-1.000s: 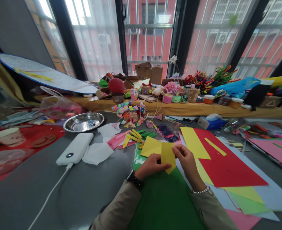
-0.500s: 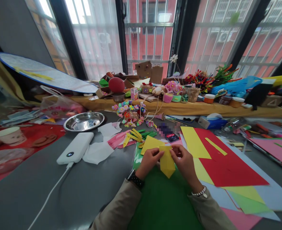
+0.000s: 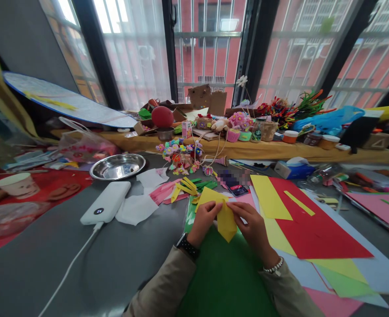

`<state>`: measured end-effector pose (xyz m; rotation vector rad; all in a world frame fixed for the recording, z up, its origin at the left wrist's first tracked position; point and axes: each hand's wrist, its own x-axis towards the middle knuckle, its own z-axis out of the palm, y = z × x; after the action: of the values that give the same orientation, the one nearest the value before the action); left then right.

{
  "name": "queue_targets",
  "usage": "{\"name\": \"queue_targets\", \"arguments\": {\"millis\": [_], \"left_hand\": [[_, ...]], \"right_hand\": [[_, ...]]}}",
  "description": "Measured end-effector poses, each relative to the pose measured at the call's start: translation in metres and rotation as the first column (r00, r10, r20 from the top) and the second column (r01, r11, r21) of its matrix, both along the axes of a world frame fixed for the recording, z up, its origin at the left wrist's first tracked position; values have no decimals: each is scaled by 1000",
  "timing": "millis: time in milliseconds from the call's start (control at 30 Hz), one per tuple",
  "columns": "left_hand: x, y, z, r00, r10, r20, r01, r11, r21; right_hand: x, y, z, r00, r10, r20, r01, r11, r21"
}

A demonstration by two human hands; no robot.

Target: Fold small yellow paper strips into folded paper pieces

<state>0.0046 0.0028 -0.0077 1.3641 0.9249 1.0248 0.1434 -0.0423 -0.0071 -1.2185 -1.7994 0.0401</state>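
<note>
A folded piece of yellow paper (image 3: 227, 225) with a pointed lower end hangs between my two hands. My left hand (image 3: 203, 219) pinches its upper left edge. At its upper right edge, the thumb and fingertips of my right hand (image 3: 252, 224) are closed on the paper. Behind the left fingers lies another yellow sheet (image 3: 208, 193), partly hidden. Below my hands spreads a dark green mat (image 3: 227, 277). Just beyond are folded yellow strips (image 3: 185, 188) and green strips (image 3: 207, 184), beside pink paper (image 3: 161, 190).
To the left are a white power bank (image 3: 106, 204) with a cable, white paper pieces (image 3: 136, 210) and a steel plate (image 3: 97, 175). Red paper (image 3: 320, 233) and other coloured sheets lie on the right. A phone (image 3: 237, 188) and a bunch of small craft flowers (image 3: 177, 156) stand farther back.
My right hand has moved slightly left along the top of the yellow paper, now closer to my left hand. The paper has turned and its upper edge looks bent.
</note>
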Motion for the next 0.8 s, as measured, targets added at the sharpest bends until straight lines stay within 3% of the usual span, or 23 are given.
{"name": "queue_targets", "arguments": {"millis": [233, 533, 800], "left_hand": [[-2, -2, 4, 999, 1, 35, -1, 1000, -1], [-2, -2, 7, 992, -64, 107, 67, 997, -26], [-1, -5, 6, 992, -121, -21, 121, 992, 37]], "right_hand": [[0, 2, -2, 999, 34, 5, -34, 999, -4], [-4, -2, 7, 985, 68, -161, -79, 995, -64], [0, -2, 15, 889, 4, -458, -152, 946, -286]]}}
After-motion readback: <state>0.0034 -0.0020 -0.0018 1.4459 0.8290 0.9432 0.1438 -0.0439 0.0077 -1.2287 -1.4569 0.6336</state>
